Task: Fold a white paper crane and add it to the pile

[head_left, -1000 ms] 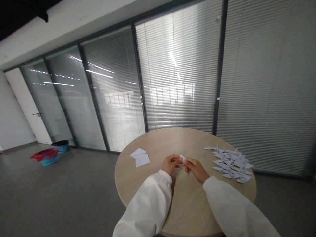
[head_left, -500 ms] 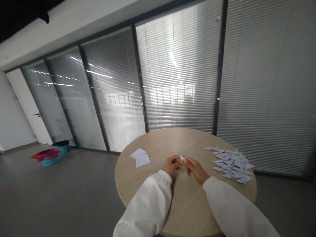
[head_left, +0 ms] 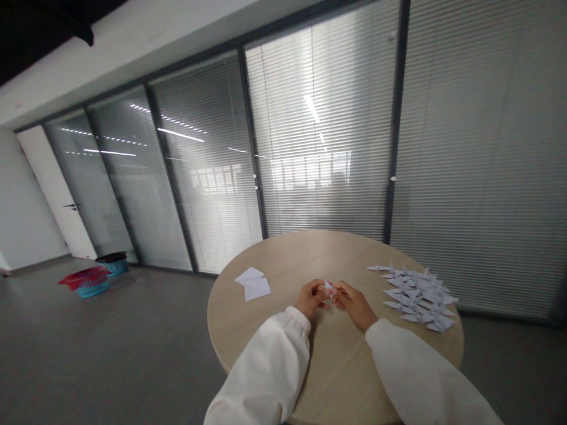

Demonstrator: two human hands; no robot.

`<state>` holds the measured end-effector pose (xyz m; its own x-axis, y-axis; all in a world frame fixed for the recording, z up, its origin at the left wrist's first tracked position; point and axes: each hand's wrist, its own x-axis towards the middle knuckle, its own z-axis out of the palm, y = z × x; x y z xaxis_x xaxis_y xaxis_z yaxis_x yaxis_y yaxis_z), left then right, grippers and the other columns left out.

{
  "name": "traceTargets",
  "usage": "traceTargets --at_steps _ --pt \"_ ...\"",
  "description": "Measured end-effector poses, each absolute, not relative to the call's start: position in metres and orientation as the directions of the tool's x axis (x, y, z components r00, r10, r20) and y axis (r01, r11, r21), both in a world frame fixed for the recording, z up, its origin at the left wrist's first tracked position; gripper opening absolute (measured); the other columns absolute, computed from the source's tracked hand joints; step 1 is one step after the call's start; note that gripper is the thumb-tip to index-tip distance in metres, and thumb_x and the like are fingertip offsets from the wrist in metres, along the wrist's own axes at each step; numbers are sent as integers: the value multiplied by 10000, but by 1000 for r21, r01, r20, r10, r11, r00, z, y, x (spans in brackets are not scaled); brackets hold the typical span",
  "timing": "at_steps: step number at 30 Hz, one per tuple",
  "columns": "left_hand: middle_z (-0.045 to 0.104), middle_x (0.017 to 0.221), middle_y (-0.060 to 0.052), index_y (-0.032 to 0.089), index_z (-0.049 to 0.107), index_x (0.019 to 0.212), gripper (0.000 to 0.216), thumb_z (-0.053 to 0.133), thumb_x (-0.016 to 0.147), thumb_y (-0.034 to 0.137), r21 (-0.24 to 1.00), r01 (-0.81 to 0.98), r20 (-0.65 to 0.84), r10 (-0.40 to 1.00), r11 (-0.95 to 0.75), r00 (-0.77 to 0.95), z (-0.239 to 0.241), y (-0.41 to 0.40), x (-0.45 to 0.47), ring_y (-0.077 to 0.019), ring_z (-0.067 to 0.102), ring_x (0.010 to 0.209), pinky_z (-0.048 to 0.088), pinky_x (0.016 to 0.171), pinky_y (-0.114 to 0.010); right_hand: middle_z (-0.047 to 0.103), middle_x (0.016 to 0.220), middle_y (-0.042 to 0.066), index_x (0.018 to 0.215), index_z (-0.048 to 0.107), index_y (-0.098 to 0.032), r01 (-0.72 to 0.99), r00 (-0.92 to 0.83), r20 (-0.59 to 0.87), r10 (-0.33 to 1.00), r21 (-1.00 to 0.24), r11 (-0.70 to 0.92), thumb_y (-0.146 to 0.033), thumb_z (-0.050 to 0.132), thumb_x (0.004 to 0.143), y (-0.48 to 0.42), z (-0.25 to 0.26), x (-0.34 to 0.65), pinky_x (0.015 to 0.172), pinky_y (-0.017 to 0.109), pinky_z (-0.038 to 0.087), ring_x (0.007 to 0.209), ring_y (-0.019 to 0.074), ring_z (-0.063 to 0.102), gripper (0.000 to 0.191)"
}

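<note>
Between my two hands is a small piece of folded white paper [head_left: 328, 285], its pointed tip sticking up above the fingers. My left hand [head_left: 311, 297] pinches it from the left, and my right hand [head_left: 351, 301] grips it from the right. The fingers cover most of the paper, so its full shape is hidden. To the right, several folded paper cranes [head_left: 419, 295] lie bunched in rows on the table. Flat white paper sheets [head_left: 254, 284] rest on the left side of the table.
The round wooden table [head_left: 341, 366] has its curved edge near both forearms. Behind it stands a glass partition with blinds [head_left: 319, 130]. Two blue bins [head_left: 92, 288], one lined in red and one in black, are on the floor at far left.
My fingers have shifted slightly around the folded paper, and a bit more of its white tip shows. The view has moved a little; the sheets and cranes stay in place.
</note>
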<state>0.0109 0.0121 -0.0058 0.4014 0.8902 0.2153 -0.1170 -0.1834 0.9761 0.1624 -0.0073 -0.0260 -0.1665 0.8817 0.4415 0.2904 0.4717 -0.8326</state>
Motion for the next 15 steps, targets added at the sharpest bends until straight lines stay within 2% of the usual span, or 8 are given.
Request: traceTargets --at_steps 8,15 --pt "553 664 -17 125 539 834 403 674 578 406 969 -115 245 900 -218 360 -12 17 11 -145 569 632 479 470 -230 624 674 16 838 606 -188 379 -161 458 874 -789 483 -426 409 804 -11 -22 162 540 233 420 592 145 562 311" --pt "523 696 -19 132 557 765 346 681 555 377 961 -28 272 928 -274 256 -15 19 11 -119 520 620 464 448 -212 669 852 55 877 641 -198 391 -171 490 855 -762 516 -374 543 727 -13 -17 160 746 304 462 775 186 612 251"
